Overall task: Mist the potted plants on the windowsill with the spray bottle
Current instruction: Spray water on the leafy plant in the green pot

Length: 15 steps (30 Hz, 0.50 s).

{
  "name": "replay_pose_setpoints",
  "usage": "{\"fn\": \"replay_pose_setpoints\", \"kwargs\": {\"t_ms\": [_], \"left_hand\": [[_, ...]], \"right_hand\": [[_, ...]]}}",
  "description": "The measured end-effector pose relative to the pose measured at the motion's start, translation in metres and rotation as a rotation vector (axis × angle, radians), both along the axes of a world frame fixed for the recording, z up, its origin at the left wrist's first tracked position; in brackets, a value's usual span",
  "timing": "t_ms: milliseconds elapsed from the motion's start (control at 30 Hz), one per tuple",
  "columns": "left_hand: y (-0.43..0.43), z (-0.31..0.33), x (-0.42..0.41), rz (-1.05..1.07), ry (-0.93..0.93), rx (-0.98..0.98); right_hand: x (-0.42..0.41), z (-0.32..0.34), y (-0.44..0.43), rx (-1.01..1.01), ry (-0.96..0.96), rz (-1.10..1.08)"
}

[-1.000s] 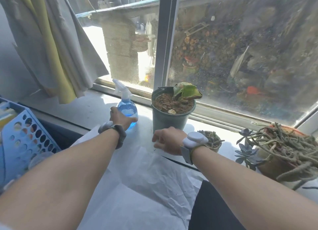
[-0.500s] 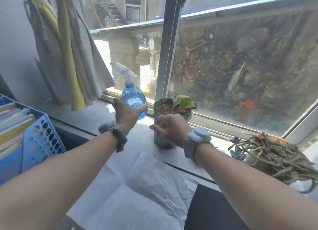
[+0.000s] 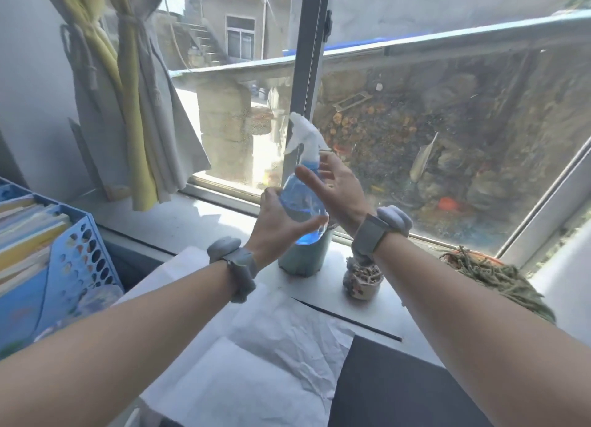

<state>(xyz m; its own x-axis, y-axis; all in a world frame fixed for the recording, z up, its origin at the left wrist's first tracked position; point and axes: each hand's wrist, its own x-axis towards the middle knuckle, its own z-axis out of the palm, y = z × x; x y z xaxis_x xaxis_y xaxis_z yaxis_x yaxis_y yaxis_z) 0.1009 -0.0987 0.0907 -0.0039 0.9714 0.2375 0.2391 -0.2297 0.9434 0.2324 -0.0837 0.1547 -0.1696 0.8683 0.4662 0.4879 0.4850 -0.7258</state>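
Observation:
My left hand (image 3: 277,227) grips the round base of a clear blue spray bottle (image 3: 300,199) with a white trigger head, held upright in the air above the green pot (image 3: 302,258). My right hand (image 3: 335,187) is spread open right beside the bottle's neck, fingers reaching around it from behind. The green pot stands on the windowsill (image 3: 198,215); its plant is hidden by the bottle and hands. A small pot (image 3: 363,278) with dry twigs sits to its right. An orange pot of trailing succulent (image 3: 492,271) stands farther right.
Tied grey and yellow curtains (image 3: 128,107) hang at the left. A blue perforated file basket (image 3: 60,263) with folders stands at the left edge. Crumpled white paper (image 3: 271,346) and a dark mat (image 3: 393,391) lie in front of the sill. The window frame post (image 3: 307,75) rises behind the bottle.
My left hand lifted the spray bottle off the sill and carried it right, above the green pot. My right hand rose from near the pot and opened beside the bottle's neck.

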Motion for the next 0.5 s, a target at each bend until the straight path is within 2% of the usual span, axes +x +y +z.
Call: {"fn": "replay_pose_setpoints", "kwargs": {"t_ms": [100,267,367,433,500], "left_hand": [[-0.008,-0.004,0.018,-0.089,0.02,-0.014],[-0.015,-0.014,0.042,-0.156,0.066,-0.019],[-0.015,-0.017,0.051,-0.215,0.077,-0.108],[-0.013,-0.017,0.056,-0.299,0.033,-0.196],[-0.013,-0.016,0.059,-0.388,-0.1,-0.299]], "right_hand": [[0.006,0.003,-0.001,-0.052,0.034,-0.003],[0.027,-0.004,0.002,-0.182,0.249,-0.044],[0.04,-0.009,0.002,-0.206,0.283,-0.061],[0.051,-0.012,0.001,-0.223,0.315,-0.084],[0.063,-0.013,-0.002,-0.267,0.424,-0.09]]}}
